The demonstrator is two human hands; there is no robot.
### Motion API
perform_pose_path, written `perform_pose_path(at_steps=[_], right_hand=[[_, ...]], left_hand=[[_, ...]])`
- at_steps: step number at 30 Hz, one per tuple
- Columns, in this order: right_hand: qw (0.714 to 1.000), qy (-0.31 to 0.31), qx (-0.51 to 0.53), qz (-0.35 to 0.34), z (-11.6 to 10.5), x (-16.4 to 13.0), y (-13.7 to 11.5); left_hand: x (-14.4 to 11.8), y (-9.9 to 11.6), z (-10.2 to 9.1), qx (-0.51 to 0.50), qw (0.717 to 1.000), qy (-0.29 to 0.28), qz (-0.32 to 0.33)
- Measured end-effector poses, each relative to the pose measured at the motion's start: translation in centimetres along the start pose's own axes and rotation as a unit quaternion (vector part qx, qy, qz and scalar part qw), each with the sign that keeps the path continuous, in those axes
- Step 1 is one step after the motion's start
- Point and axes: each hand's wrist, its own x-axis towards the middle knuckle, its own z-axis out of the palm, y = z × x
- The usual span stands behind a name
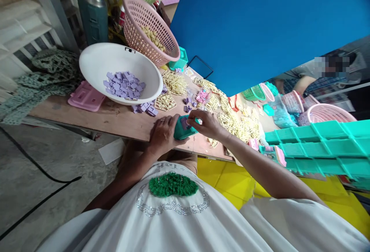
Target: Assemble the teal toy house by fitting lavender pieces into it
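My left hand grips a small teal plastic box at the near edge of the wooden table. My right hand closes over the top of the same box, its fingertips pinching a small purple piece against it. Loose purple pieces lie on the table just beyond my left hand. A white bowl with more purple pieces stands behind them. Cream plastic frames are spread across the table past my hands.
A pink basket of cream parts leans behind the bowl, beside a green flask. A pink tray lies left of the bowl. Stacked teal boxes fill the right. Another person sits beyond pink baskets.
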Motion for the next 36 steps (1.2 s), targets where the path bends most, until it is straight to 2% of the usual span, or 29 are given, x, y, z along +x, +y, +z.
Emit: perform_pose_path(at_steps=[3, 8, 16, 18, 22, 27, 30, 36], right_hand=[[0.999, -0.023, 0.020, 0.009, 0.2, 0.0, -0.1], [0.993, 0.050, -0.092, -0.048, 0.9, -0.6, -0.6], [0.994, -0.024, -0.091, -0.064, -1.0, 0.0, -0.6], [0.996, -0.050, -0.056, -0.048, -1.5, 0.5, -0.5], [0.988, -0.127, 0.079, 0.040, -2.2, 1.4, -0.3], [0.957, -0.141, 0.226, 0.115, -2.2, 1.7, -0.2], [0.952, -0.136, 0.246, 0.126, -2.0, 1.6, -0.2], [0.968, -0.101, 0.194, 0.125, -1.6, 1.3, -0.5]], left_hand=[[0.0, 0.0, 0.0, 0.007, 1.000, 0.002, 0.002], [0.0, -0.1, 0.0, 0.011, 1.000, 0.006, 0.016], [0.0, -0.3, 0.0, 0.015, 1.000, 0.002, 0.016], [0.0, -0.2, 0.0, 0.014, 1.000, 0.007, 0.014], [0.0, -0.1, 0.1, 0.007, 1.000, 0.011, 0.007], [0.0, -0.1, 0.1, 0.000, 1.000, 0.001, 0.010], [0.0, -0.1, 0.1, -0.006, 1.000, 0.002, 0.007], [0.0, 0.0, -0.1, -0.009, 1.000, -0.005, 0.000]])
